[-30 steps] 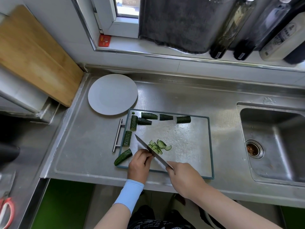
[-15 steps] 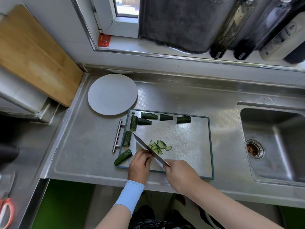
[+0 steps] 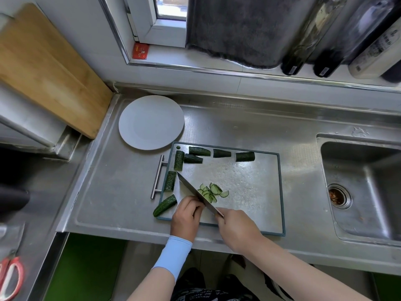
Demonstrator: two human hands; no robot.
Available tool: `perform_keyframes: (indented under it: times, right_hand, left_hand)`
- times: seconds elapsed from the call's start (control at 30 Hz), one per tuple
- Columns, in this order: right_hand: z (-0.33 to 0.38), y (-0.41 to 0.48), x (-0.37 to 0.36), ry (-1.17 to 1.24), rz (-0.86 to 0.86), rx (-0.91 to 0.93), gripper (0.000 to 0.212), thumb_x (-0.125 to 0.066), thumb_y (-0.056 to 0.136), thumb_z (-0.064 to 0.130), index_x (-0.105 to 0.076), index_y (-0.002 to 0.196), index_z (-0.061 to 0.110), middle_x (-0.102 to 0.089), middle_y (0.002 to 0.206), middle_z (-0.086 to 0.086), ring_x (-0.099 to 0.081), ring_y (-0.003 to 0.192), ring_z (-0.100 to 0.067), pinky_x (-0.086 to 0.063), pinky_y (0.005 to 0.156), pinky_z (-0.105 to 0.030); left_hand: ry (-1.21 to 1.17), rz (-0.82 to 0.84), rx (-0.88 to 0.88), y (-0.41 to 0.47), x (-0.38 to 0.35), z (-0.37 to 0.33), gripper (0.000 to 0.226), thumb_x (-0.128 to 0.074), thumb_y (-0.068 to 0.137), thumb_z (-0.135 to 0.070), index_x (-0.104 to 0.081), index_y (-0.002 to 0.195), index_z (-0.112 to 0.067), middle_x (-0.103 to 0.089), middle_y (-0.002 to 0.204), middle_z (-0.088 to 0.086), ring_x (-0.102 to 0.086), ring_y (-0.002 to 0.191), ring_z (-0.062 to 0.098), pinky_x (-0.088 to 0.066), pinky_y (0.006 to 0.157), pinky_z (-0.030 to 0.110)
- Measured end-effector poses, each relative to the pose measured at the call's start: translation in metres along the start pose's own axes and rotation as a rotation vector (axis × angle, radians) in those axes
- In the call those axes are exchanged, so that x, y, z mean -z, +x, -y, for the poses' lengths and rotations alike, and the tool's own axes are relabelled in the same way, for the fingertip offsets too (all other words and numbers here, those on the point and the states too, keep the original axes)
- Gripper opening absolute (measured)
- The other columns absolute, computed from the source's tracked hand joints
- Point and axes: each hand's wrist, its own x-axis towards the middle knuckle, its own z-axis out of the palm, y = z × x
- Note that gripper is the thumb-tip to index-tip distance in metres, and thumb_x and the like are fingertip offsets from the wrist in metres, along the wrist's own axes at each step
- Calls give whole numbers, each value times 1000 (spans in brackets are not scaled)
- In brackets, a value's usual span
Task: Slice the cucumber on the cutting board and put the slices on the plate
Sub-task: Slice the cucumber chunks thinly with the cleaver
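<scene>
A steel cutting board (image 3: 249, 185) with a dark rim lies on the counter. Several dark green cucumber chunks (image 3: 199, 151) line its far and left edges, and one end piece (image 3: 165, 205) overhangs the near left corner. A small heap of thin slices (image 3: 213, 190) lies near the board's middle. My right hand (image 3: 237, 229) grips a knife (image 3: 195, 192), whose blade slants up-left beside the slices. My left hand (image 3: 187, 216), fingers curled, holds down something hidden under it just left of the blade. The white plate (image 3: 151, 122) sits bare beyond the board's far left corner.
A sink (image 3: 364, 187) lies to the right. A wooden board (image 3: 43, 68) leans at the far left. Bottles (image 3: 312, 33) and a dark cloth (image 3: 236, 29) sit on the window ledge. Red-handled scissors (image 3: 10, 276) lie at the near left. The board's handle bar (image 3: 158, 177) sticks out left.
The knife and my right hand have shifted slightly left and toward me between cuts. My left hand has stayed in place, and the slice heap looks the same.
</scene>
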Motion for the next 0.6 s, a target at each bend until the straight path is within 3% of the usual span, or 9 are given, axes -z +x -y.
perform_keyframes:
  times: [0.13, 0.23, 0.37, 0.43, 0.5, 0.6]
  right_hand:
    - [0, 4, -4, 2, -22, 21, 23, -38, 104, 29, -52, 87, 33, -50, 65, 10, -47, 60, -10, -37, 56, -26]
    - [2, 9, -1, 17, -20, 21, 26, -38, 104, 32, -60, 91, 30, -55, 68, 8, -52, 66, -15, -42, 63, -31]
    - [-4, 9, 12, 124, 1, 15, 38, -42, 104, 36, -50, 67, 33, -49, 59, 10, -45, 55, -11, -36, 57, -28]
    - [-9, 7, 22, 184, -7, 10, 39, -45, 103, 38, -52, 66, 29, -49, 55, 9, -42, 51, -11, -34, 55, -28]
    - [-13, 6, 33, 210, -22, 3, 38, -46, 103, 40, -58, 71, 24, -48, 55, 9, -40, 49, -11, -32, 53, -29]
    - [-17, 6, 47, 214, -45, -16, 39, -45, 103, 42, -63, 88, 10, -51, 61, 5, -41, 51, -12, -32, 53, -28]
  left_hand:
    - [5, -2, -7, -1, -1, 1, 15, -76, 76, 4, -69, 80, -8, -63, 89, -1, -60, 84, 12, -44, 73, 14]
    - [2, 2, -13, 0, 1, 0, 14, -75, 76, 3, -69, 81, -9, -63, 90, -1, -60, 85, 12, -45, 74, 15]
    - [7, 28, -51, 5, 3, -4, 13, -76, 77, -1, -69, 84, -9, -61, 91, -1, -59, 85, 14, -48, 76, 19]
    - [24, 66, -74, 13, 4, -5, 13, -75, 76, 0, -70, 83, -9, -61, 89, 1, -58, 86, 15, -46, 79, 17]
    - [42, 113, -90, 24, 3, -5, 15, -76, 75, 0, -70, 84, -10, -61, 89, 1, -56, 87, 15, -45, 82, 16]
    - [30, 118, -48, 36, 3, -13, 16, -67, 81, 0, -67, 89, -13, -58, 92, -4, -54, 88, 12, -49, 79, 25]
